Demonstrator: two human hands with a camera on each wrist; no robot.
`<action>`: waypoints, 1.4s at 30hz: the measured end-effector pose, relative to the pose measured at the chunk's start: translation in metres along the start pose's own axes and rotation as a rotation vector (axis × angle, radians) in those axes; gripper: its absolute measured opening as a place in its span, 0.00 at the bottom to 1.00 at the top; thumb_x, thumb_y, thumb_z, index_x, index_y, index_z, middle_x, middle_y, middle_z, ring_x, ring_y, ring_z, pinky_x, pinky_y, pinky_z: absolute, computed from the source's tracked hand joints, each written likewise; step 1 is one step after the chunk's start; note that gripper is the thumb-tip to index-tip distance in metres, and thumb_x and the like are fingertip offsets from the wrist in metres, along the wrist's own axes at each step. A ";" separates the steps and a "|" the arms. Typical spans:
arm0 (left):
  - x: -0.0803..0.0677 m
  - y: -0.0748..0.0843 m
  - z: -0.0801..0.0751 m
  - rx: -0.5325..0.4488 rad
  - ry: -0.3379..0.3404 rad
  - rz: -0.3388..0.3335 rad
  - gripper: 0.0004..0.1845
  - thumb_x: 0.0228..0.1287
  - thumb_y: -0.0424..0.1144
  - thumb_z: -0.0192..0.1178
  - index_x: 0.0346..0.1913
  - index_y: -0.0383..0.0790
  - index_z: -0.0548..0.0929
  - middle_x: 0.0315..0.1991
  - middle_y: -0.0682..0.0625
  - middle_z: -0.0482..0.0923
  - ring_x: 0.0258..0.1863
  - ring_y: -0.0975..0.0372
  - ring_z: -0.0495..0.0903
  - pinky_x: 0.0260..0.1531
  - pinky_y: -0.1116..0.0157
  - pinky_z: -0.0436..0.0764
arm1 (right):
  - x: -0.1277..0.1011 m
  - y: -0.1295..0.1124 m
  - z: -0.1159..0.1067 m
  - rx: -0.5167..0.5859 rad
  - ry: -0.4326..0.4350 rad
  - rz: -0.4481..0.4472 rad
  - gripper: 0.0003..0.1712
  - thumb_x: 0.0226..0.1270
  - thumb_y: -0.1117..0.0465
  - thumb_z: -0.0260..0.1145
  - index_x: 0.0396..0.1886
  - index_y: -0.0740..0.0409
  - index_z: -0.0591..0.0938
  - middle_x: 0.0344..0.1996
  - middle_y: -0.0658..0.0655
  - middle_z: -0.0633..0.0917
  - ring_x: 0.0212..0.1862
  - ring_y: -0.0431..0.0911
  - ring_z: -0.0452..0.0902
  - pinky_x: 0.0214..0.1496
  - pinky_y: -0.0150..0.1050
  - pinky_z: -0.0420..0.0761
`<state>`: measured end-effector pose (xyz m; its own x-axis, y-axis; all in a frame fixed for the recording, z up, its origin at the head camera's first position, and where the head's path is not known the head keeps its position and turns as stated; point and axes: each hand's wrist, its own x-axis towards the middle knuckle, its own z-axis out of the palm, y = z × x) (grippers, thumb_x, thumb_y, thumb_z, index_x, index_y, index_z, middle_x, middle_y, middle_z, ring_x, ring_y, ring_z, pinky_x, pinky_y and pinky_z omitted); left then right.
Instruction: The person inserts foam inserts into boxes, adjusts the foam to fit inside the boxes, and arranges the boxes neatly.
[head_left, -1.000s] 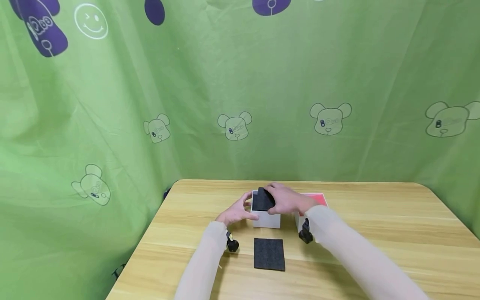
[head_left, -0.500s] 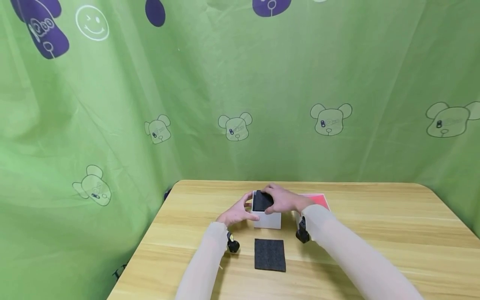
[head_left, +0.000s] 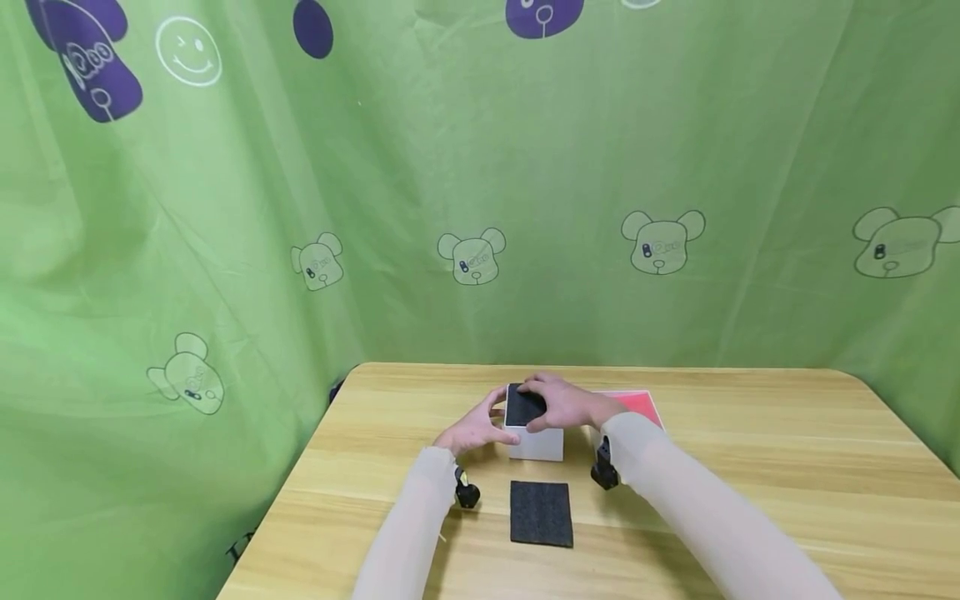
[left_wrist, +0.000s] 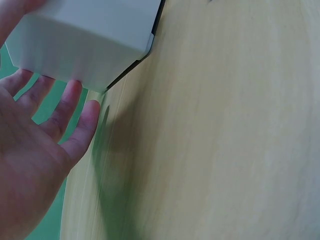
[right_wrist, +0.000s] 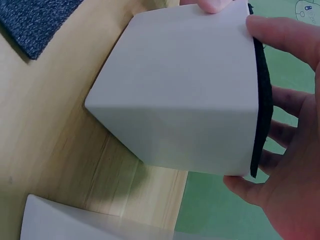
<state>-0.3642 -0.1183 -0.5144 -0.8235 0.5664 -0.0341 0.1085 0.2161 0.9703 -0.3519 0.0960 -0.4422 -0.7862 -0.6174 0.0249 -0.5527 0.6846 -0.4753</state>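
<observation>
A white box (head_left: 537, 444) stands on the table with a black felt piece (head_left: 522, 405) over its top. In the right wrist view the box (right_wrist: 180, 95) has a dark felt edge (right_wrist: 261, 110) standing slightly proud of its rim. My left hand (head_left: 474, 427) holds the box's left side, thumb at the front and fingers behind. My right hand (head_left: 562, 402) grips the felt from above, its thumb at the front rim and its fingers bent over the felt. A second felt square (head_left: 541, 513) lies flat in front of the box. The box's inside is hidden.
Just right of the white box is a second white container with a red inside (head_left: 636, 404), partly covered by the right forearm. The wooden table (head_left: 750, 467) extends to the right. A green curtain (head_left: 570, 317) hangs behind it.
The felt piece has gone from tilted up above the box to lying nearly level across its top, the right hand moving down and slightly left with it. The left hand keeps its place.
</observation>
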 end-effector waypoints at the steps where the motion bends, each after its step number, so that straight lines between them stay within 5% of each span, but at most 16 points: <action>1: 0.000 0.000 0.000 -0.003 0.002 -0.003 0.54 0.52 0.28 0.69 0.75 0.47 0.45 0.73 0.48 0.48 0.63 0.52 0.62 0.51 0.62 0.75 | 0.000 0.000 0.000 0.006 -0.002 0.003 0.42 0.52 0.49 0.71 0.65 0.61 0.70 0.65 0.67 0.64 0.62 0.60 0.62 0.61 0.55 0.66; 22: 0.000 0.001 -0.002 0.004 0.016 -0.001 0.54 0.51 0.29 0.70 0.75 0.44 0.45 0.73 0.47 0.48 0.65 0.51 0.60 0.54 0.61 0.73 | -0.001 0.002 0.003 -0.088 -0.035 -0.047 0.35 0.68 0.47 0.59 0.68 0.62 0.66 0.69 0.66 0.60 0.68 0.62 0.55 0.65 0.57 0.60; 42: 0.001 -0.003 0.002 0.015 0.010 0.013 0.53 0.52 0.30 0.69 0.75 0.43 0.45 0.73 0.47 0.49 0.65 0.52 0.60 0.56 0.61 0.71 | -0.003 0.004 0.004 -0.092 -0.046 -0.102 0.32 0.70 0.49 0.57 0.67 0.62 0.67 0.68 0.63 0.63 0.68 0.59 0.56 0.67 0.56 0.59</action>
<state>-0.3646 -0.1168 -0.5173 -0.8277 0.5608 -0.0191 0.1272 0.2208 0.9670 -0.3510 0.0990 -0.4483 -0.7123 -0.7013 0.0271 -0.6537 0.6489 -0.3893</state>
